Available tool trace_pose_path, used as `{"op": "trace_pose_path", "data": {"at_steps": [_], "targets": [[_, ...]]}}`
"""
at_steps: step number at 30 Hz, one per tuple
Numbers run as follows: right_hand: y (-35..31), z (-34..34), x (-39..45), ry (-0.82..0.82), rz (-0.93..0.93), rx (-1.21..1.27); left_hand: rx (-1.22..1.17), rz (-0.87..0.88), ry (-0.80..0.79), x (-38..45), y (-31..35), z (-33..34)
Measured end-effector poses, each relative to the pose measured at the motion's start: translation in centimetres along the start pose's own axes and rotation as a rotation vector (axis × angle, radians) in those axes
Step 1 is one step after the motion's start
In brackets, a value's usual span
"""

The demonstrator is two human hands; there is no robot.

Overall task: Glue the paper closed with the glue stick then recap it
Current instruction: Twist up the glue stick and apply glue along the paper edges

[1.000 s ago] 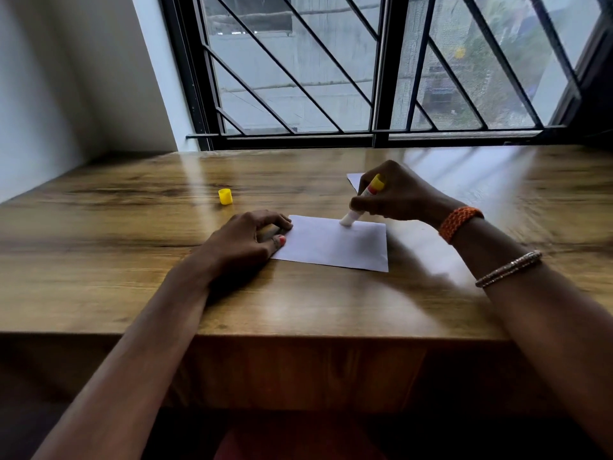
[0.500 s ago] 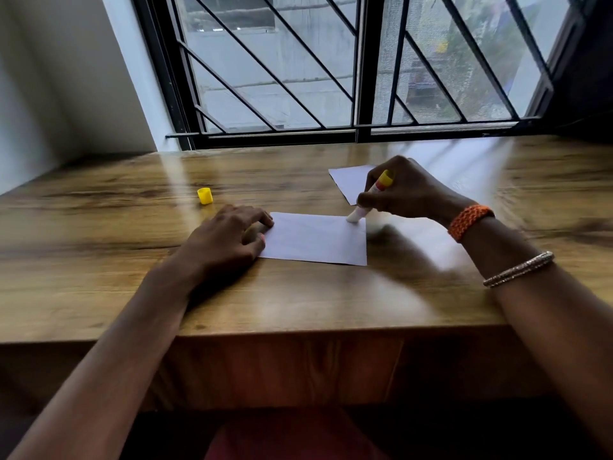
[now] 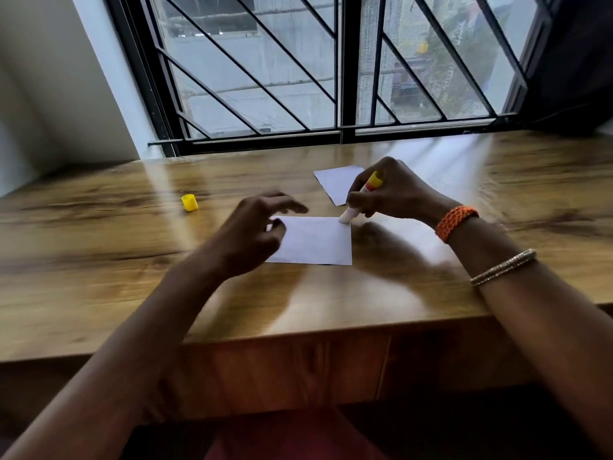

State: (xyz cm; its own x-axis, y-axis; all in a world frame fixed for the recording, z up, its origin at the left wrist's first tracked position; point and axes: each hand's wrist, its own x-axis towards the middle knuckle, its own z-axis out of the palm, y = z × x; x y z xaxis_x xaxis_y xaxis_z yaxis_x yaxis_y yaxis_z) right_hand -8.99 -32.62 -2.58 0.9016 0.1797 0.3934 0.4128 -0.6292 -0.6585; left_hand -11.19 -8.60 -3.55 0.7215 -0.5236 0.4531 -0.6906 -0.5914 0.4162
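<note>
White, thin paper (image 3: 315,239) on the table (image 3: 99,247) looks light and slide-prone, best pinned near its edge by the loosened, empty left hand (image 3: 255,232), while the right hand (image 3: 394,194) grips the glue stick (image 3: 361,199) at its far corner.

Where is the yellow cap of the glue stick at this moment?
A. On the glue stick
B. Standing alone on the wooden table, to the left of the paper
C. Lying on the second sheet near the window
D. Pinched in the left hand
B: the yellow cap stands by itself on the table, left of the paper, while the right hand holds the uncapped glue stick.
</note>
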Motion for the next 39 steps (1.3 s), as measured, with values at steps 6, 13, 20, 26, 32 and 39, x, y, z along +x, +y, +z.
{"op": "trace_pose_path", "data": {"at_steps": [6, 13, 20, 26, 32, 39], "targets": [[0.0, 0.0, -0.2, 0.009, 0.014, 0.030, 0.235, 0.043, -0.244, 2.4, 0.3, 3.5], [-0.2, 0.1, -0.1, 0.013, 0.047, 0.047, 0.226, 0.045, -0.214, 2.1, -0.5, 3.9], [-0.3, 0.1, -0.3, 0.007, 0.069, 0.063, 0.222, 0.005, -0.217, 2.2, -0.5, 4.1], [-0.7, 0.4, -1.1, -0.013, 0.065, 0.103, 0.226, -0.010, -0.220, 2.2, -0.2, 4.2], [-1.4, 0.5, -2.4, -0.055, 0.065, 0.140, 0.207, -0.024, -0.221, 2.0, -0.2, 4.2], [-2.7, 0.6, -3.8, -0.118, 0.042, 0.198, 0.196, -0.034, -0.205, 2.0, -0.4, 4.3]]}}
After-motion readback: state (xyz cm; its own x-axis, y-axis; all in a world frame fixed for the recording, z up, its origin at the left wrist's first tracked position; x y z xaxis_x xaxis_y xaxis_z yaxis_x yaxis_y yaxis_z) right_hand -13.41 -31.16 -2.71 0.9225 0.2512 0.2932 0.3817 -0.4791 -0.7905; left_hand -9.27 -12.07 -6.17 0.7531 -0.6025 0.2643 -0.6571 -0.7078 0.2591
